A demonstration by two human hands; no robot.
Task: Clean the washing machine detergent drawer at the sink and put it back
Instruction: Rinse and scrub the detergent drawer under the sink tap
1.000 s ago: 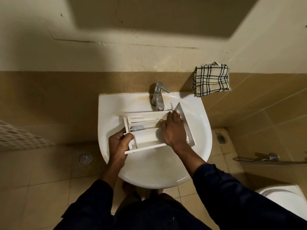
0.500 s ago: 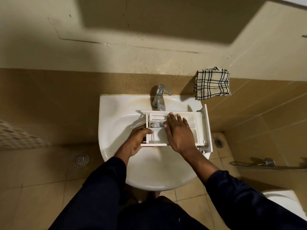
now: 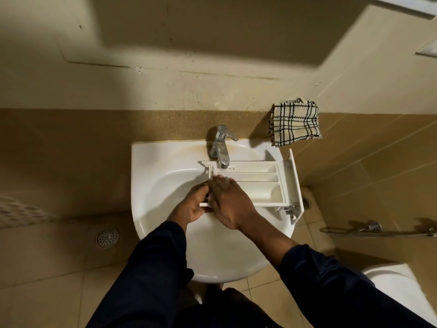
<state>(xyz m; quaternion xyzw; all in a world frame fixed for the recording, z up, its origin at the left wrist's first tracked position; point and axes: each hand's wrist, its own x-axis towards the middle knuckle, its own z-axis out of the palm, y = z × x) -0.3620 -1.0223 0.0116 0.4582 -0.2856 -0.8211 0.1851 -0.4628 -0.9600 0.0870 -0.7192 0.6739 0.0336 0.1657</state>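
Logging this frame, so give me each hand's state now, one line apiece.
Left hand: fingers curled, holding the detergent drawer by its near left edge.
Right hand: open, fingers straight, lying flat on the drawer.

A: Any room in the sink (image 3: 151, 190)?
B: Left half of bowl & front are open. The drawer (image 3: 257, 179) fills the right half, panel overhanging the rim.
A: Tap (image 3: 221, 147)?
B: Spout's right over drawer's back-left corner, so tight there. Left hand (image 3: 192, 205) grips that end, right hand (image 3: 230, 202) flat over it.
A: Right side?
B: Cloth (image 3: 294, 123) on wall, toilet (image 3: 397, 287) lower right.
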